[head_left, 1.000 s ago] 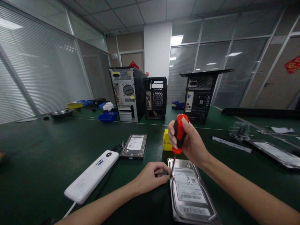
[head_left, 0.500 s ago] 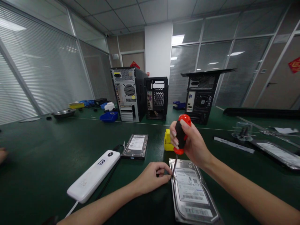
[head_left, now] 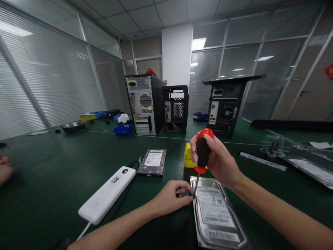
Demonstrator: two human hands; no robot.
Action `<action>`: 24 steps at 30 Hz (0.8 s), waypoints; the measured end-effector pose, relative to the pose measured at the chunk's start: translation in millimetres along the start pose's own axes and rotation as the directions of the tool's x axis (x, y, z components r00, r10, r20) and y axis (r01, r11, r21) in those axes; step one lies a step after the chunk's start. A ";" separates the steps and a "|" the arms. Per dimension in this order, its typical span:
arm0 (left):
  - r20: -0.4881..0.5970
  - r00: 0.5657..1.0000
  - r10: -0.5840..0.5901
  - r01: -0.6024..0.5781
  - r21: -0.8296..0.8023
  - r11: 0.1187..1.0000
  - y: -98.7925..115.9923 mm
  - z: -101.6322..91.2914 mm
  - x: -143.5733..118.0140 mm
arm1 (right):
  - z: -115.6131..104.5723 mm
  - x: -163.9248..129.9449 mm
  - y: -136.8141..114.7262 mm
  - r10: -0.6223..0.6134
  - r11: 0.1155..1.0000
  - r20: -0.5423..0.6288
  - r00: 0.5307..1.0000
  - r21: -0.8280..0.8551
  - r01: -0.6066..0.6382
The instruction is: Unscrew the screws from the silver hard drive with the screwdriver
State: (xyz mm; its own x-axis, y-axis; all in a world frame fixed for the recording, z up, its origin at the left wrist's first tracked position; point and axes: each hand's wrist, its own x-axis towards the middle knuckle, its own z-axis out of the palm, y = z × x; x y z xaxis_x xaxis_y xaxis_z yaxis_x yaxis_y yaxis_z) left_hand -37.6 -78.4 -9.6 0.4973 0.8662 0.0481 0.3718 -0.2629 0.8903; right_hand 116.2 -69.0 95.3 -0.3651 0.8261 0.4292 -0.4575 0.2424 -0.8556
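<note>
My right hand (head_left: 217,158) is wrapped round the handle of a red and black screwdriver (head_left: 204,149). Its thin shaft slants down to the left edge of a silver hard drive (head_left: 214,208), which lies label up on the table. At the shaft's tip, the thumb and index finger of my left hand (head_left: 174,196) come together against the drive's edge. Whatever sits between those fingertips is too small to make out. Just behind the drive stands a yellow container (head_left: 188,156), partly hidden by my right hand.
A second hard drive (head_left: 153,161) and a white power bank marked 18 (head_left: 108,194) lie to the left. Computer cases (head_left: 143,104) stand at the back. On the right are a clear jar (head_left: 273,146) and another drive (head_left: 309,170). Another person's hand (head_left: 5,169) rests at far left.
The screwdriver's handle has turned slightly in my right hand, its tip staying at the same spot on the drive. The whole view has shifted a little, and more of the other person's hand shows.
</note>
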 end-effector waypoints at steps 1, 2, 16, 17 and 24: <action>-0.002 1.000 -0.002 0.002 -0.001 1.000 0.4 0.0 -0.1 | -0.9 -0.4 -0.2 -0.001 1.000 -0.003 1.000 0.013 0.001; -0.003 1.000 -0.004 0.004 -0.003 1.000 0.7 0.1 -0.2 | -1.8 -0.8 -0.5 -0.001 1.000 0.000 1.000 0.025 0.001; 0.006 1.000 0.005 -0.005 -0.019 1.000 -0.3 0.3 -1.3 | -8.1 1.2 4.5 -0.076 0.993 0.019 0.997 0.090 0.074; 0.009 1.000 0.011 -0.010 -0.018 1.000 -0.9 0.4 -1.3 | -8.4 1.5 4.7 -0.081 0.994 0.020 0.997 0.078 0.079; 0.027 1.000 -0.010 0.011 -0.020 1.000 1.0 -0.4 -1.6 | -11.5 0.2 3.7 -0.042 0.994 0.014 0.999 0.104 0.040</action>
State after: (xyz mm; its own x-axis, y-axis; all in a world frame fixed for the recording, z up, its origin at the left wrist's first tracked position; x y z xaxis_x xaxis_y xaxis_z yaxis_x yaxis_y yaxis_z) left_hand -38.3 -79.8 -8.6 0.5147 0.8570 0.0269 0.3611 -0.2451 0.8998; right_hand 123.7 -62.1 88.9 -0.3570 0.8081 0.4686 -0.5535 0.2211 -0.8029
